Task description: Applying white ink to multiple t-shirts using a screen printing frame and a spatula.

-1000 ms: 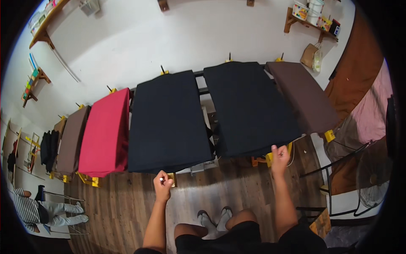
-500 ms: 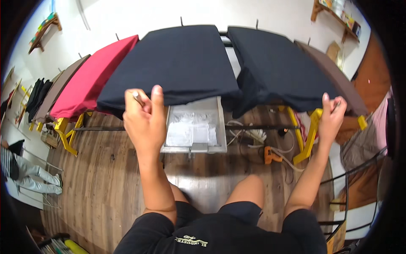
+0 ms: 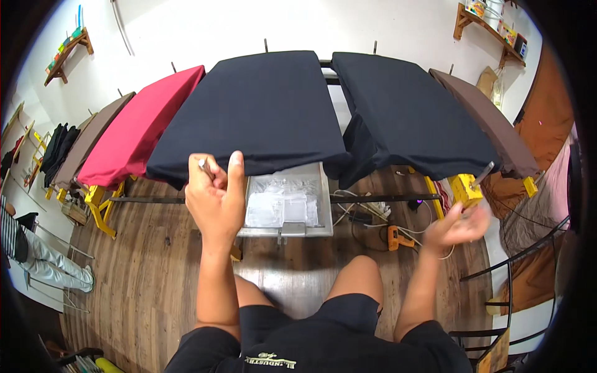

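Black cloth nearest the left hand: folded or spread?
Spread: the black cloth lies smooth and broad, its front edge drooping near the left hand.

Right hand (image 3: 457,229) lower now; fingers (image 3: 477,222) off metal rod (image 3: 483,174), rod exposed at yellow bracket (image 3: 464,190).

- My black T-shirt (image 3: 348,355) carries a pale print (image 3: 270,360).
- Its sleeves (image 3: 430,343) are short and black.
- My shorts (image 3: 349,316) are black.
- My left hand (image 3: 215,198) and right hand (image 3: 455,229) are bare.
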Available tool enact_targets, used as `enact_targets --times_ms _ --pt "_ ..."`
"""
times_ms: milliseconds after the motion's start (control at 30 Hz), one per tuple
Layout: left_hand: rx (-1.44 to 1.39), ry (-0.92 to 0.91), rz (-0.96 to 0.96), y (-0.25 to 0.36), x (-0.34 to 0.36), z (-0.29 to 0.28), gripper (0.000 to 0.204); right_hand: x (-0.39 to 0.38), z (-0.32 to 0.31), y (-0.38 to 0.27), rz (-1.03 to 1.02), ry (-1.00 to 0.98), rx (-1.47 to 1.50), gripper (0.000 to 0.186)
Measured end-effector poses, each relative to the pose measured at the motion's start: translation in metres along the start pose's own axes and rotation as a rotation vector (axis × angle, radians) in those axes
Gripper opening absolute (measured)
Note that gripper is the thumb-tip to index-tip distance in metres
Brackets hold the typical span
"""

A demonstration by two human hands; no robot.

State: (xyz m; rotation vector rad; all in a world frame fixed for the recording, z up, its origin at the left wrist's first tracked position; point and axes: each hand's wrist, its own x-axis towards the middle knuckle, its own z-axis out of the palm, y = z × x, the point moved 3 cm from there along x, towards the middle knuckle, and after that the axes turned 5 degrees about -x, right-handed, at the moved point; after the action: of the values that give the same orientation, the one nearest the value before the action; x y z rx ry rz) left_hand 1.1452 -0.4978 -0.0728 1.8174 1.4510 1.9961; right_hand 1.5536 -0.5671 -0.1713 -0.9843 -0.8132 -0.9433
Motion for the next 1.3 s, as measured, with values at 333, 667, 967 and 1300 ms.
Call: enact_targets --times_ms 333,667,967,1300 --pt "-0.115 0.004 -0.014 -0.01 -0.001 0.007 0.034 -0.436 -0.02 0.09 0.705 -1.34 -0.016 0.03" --pt "-0.176 -0.021 -0.042 -0.012 -0.003 0.012 0.024 -0.516 0.131 0.095 0.135 -1.866 -0.064 0.038" --pt "-0.145 0.059 -0.115 -0.023 -0.004 0.011 0.031 -0.588 0.236 0.112 0.069 -1.596 -0.318 0.06" --pt "-0.119 0.08 -0.143 -0.023 -0.005 0.01 0.042 -0.619 0.238 0.122 0.069 -1.633 -0.375 0.062"
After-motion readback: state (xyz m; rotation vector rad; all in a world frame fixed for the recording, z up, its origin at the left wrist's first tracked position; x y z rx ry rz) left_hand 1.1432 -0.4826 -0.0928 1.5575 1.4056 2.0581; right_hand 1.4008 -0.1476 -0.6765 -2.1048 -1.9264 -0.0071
